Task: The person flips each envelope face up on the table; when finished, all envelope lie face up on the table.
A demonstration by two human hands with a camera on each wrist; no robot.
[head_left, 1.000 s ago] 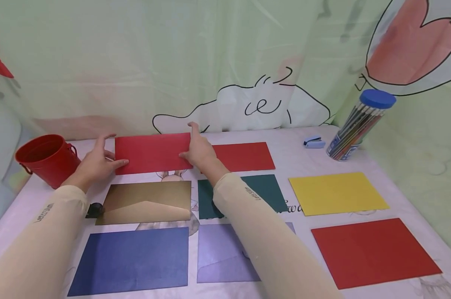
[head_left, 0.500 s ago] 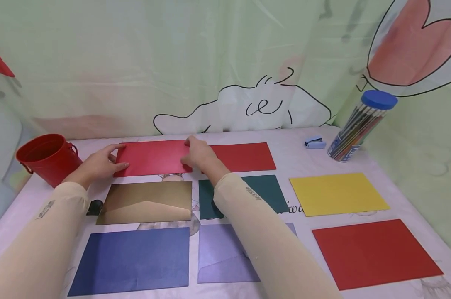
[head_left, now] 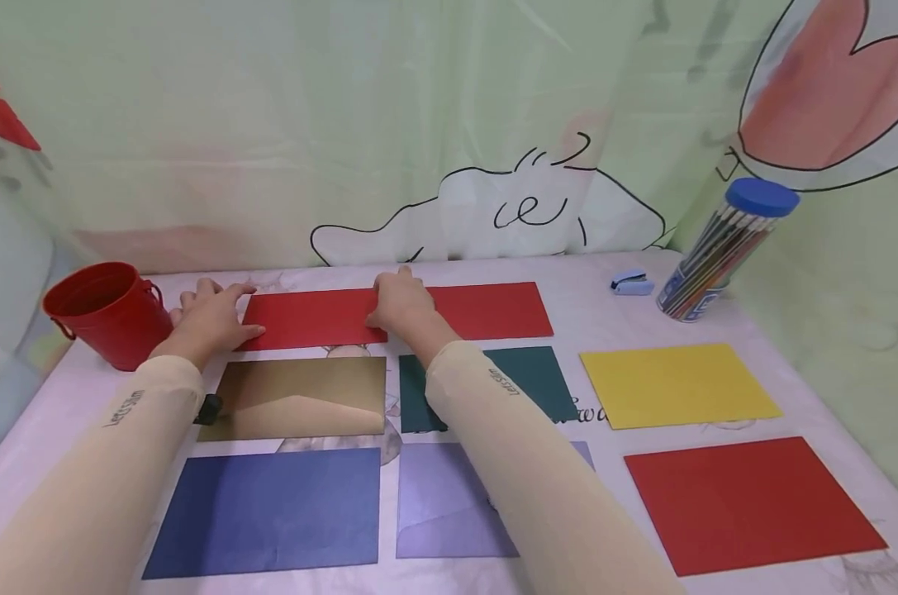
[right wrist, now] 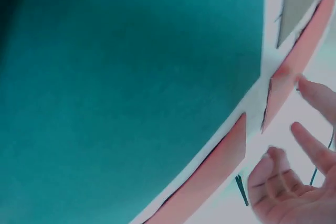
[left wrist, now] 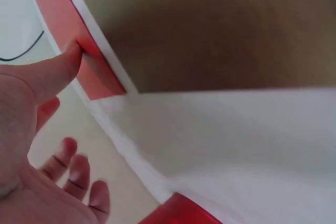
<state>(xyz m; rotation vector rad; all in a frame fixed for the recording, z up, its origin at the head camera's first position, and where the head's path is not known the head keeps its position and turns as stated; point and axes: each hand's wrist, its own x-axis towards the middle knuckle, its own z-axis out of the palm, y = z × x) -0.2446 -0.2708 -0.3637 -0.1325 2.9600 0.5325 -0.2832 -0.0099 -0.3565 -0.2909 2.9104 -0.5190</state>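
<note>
A flat red rectangular sheet [head_left: 311, 318], which looks like paper or card, lies at the back left of the table. At its left end, my left hand [head_left: 209, 318] touches it with the thumb; the index finger is stretched beyond the edge. In the left wrist view, the other fingers of the left hand [left wrist: 47, 145] are spread off the sheet. My right hand [head_left: 404, 302] is over the sheet's right end. Seen in the right wrist view, the thumb of that right hand [right wrist: 299, 182] touches the sheet and the other fingers stay loose. A second red sheet [head_left: 489, 311] lies just to the right.
Gold [head_left: 303, 397], dark green [head_left: 530, 380], yellow [head_left: 679, 384], blue [head_left: 270, 512], lavender [head_left: 449, 504] and red [head_left: 753, 504] sheets lie in rows. A red bucket [head_left: 114, 322] stands left, near my left wrist. A blue stapler [head_left: 631, 283] and pencil tub [head_left: 724, 256] stand back right.
The red sheet between my hands, raised at its far side earlier, has come down flat on the table. My fingers have lowered and loosened; the left hand has drawn slightly off its end.
</note>
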